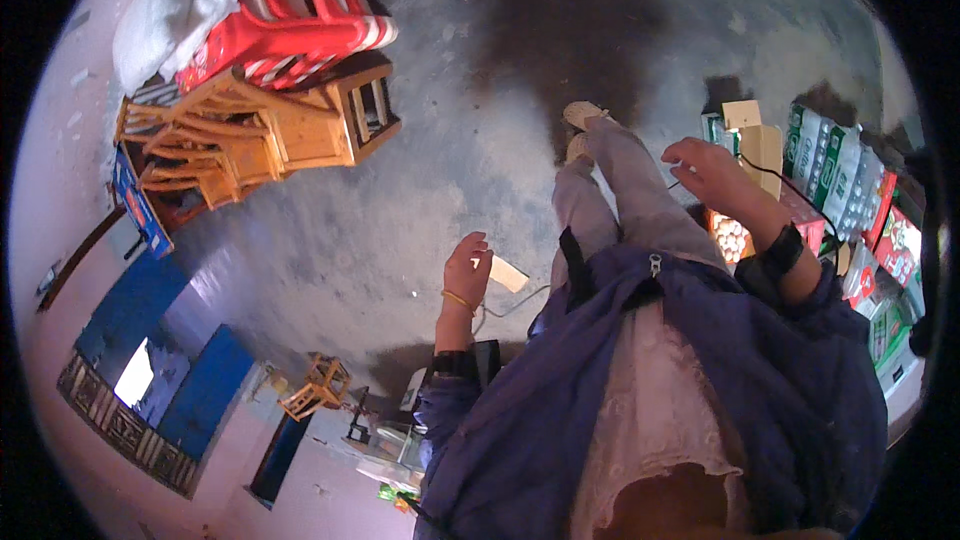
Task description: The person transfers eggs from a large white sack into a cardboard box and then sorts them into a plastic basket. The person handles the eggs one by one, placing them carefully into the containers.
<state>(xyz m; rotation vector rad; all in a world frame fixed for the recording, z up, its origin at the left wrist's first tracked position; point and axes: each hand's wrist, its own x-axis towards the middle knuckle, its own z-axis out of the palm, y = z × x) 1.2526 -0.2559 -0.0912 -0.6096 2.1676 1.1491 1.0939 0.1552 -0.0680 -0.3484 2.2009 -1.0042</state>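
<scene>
My left hand (pixel 466 270), with a yellow bracelet at its wrist, hangs over the concrete floor with fingers curled. A tan flat piece, apparently cardboard (pixel 506 274), shows beside the thumb; I cannot tell whether it is gripped or lies beyond the hand. A thin grey cord (pixel 519 303) runs close by. My right hand (pixel 706 174) is apart from the other, its fingers loosely bent and nothing visible in them. Near it stands an opened cardboard box (pixel 761 154). A black cable (pixel 787 184) passes by this hand. Below the wrist is a container of eggs (pixel 729 238).
Shrink-wrapped bottle packs (pixel 836 169) and red cartons (pixel 896 244) line the right side. At left are stacked wooden chairs (pixel 300 127), red plastic seats (pixel 300 7) and a white sack (pixel 169 22). A small wooden stool (pixel 322 386) stands near the wall, beyond blue doors (pixel 206 390).
</scene>
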